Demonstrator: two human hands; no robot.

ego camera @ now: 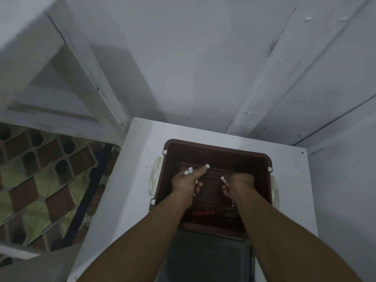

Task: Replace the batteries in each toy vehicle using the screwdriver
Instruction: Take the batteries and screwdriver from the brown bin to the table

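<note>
Left hand [184,183] is curling its fingers round a couple of batteries [189,171], which are poking out past the knuckles. Right hand [241,186] is fisting round a small cylinder [224,181], probably another battery. Both are hovering inside the brown bin [262,159]. An orange thing [203,212], maybe the screwdriver, is lying wrist-side of the fingers. I'm not seeing any toy vehicle. I'm guessing that loose bundle grip is risking a battery slipping down into the dim bin.
</note>
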